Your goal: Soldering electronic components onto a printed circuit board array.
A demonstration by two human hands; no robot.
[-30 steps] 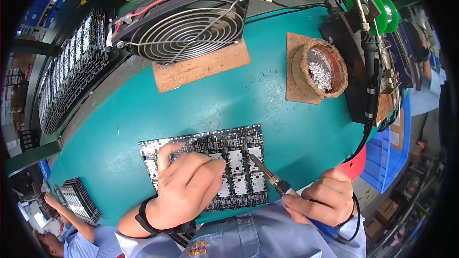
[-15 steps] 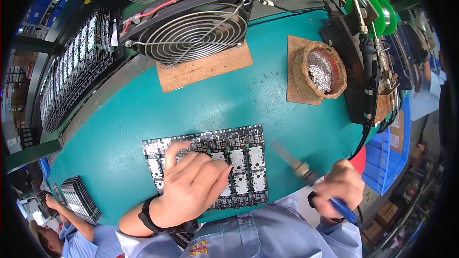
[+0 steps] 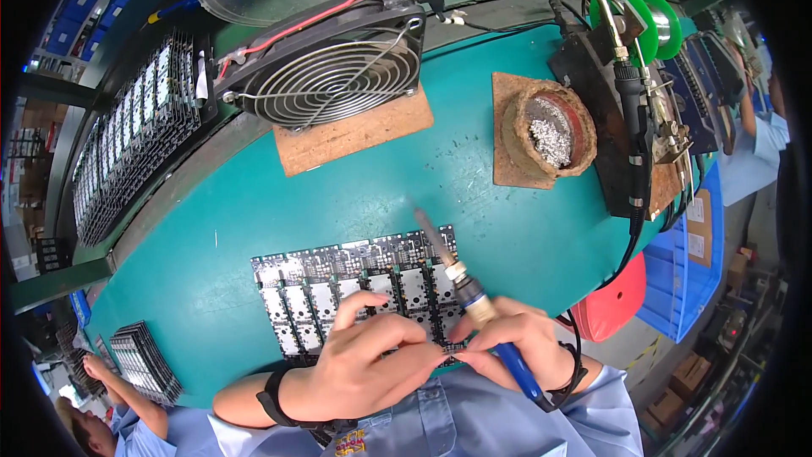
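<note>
A dark circuit board panel with rows of small white modules lies flat on the green bench. My left hand rests on its near edge, fingers pinching the board. My right hand holds a soldering iron with a blue handle, and its fingertips also touch the board's near right corner. The iron's tip points up and away, above the panel's far right corner.
A black wire-guard fan stands on a cork pad at the back. A round brown holder of metal wool sits on another cork pad. Solder spools and an iron stand are at the right. Racks of boards line the left. Another person is at lower left.
My right hand has come back in from the right, bringing the iron over the board's right end. My left hand has slid toward the board's near edge.
</note>
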